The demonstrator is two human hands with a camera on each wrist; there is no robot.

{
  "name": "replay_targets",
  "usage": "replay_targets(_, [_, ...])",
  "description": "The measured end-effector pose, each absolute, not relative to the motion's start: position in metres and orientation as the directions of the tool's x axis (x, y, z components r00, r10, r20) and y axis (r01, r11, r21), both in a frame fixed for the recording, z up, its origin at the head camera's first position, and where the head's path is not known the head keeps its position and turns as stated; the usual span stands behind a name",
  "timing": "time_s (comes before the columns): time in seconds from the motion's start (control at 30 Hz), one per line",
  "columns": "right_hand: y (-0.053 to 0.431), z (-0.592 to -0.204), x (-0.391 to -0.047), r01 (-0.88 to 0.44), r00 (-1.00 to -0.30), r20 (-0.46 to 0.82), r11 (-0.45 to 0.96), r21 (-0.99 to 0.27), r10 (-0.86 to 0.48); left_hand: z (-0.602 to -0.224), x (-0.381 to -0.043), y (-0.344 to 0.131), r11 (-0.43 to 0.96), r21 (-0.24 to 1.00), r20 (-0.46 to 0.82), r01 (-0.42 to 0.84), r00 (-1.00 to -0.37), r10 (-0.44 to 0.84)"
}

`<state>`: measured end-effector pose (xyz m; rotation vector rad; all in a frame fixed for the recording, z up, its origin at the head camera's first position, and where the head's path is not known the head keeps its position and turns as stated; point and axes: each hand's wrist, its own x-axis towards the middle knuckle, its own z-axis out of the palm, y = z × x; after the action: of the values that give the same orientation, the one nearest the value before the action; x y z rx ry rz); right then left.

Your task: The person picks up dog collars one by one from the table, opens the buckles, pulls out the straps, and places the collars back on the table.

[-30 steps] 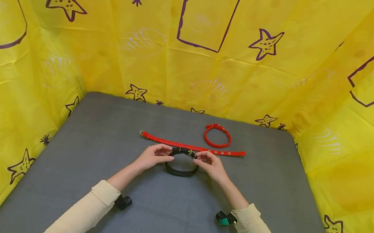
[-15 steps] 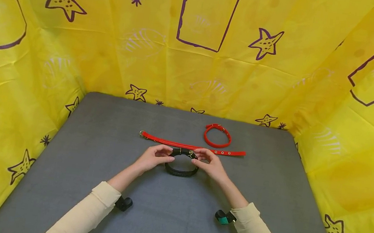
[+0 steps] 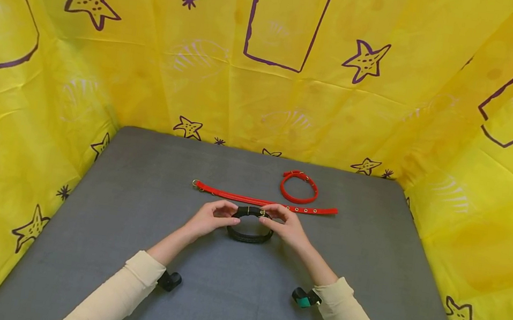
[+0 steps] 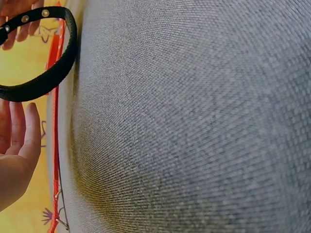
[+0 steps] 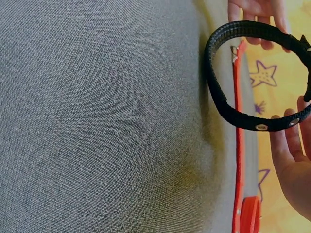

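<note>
A black collar (image 3: 248, 239), fastened into a loop, stands between my two hands over the grey surface. My left hand (image 3: 208, 220) holds its left side near the top, thumb in front. On the other side my right hand (image 3: 289, 229) pinches the loop close to the gold-coloured buckle (image 3: 262, 212), which its fingers partly cover. Metal-ringed holes show along the black collar (image 5: 231, 114) in the right wrist view, with the right hand (image 5: 294, 172) below it. From the left wrist, the left hand (image 4: 19, 155) appears beneath the loop, its fingertips partly hidden.
Just behind the hands a red collar (image 3: 241, 198) lies stretched out flat. Beyond it rests a second red collar (image 3: 297, 202), closed into a ring. Yellow cloth walls (image 3: 265, 96) with purple drawings enclose the grey table (image 3: 149, 162) at the back and both sides.
My right hand has shifted slightly left along the black collar, nearer the buckle. The collar's top has dipped a little towards me. The left hand and both red collars have stayed nearly in place.
</note>
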<state>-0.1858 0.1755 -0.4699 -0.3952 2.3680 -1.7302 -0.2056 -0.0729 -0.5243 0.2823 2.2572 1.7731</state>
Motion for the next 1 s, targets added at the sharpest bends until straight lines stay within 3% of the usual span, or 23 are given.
replay_targets(0.6, [0.175, -0.473, -0.184, -0.116, -0.946, 0.025, 0.265, -0.957, -0.322, -0.512, -0.204, -0.062, 0.355, 0.922, 0.036, 0.152, -0.950, 0.311])
replay_targets(1.0, [0.173, -0.468, -0.179, -0.106, -0.932, -0.003, 0.280, -0.954, -0.363, -0.513, -0.199, -0.060, 0.319, 0.929, 0.067, 0.185, -0.935, 0.348])
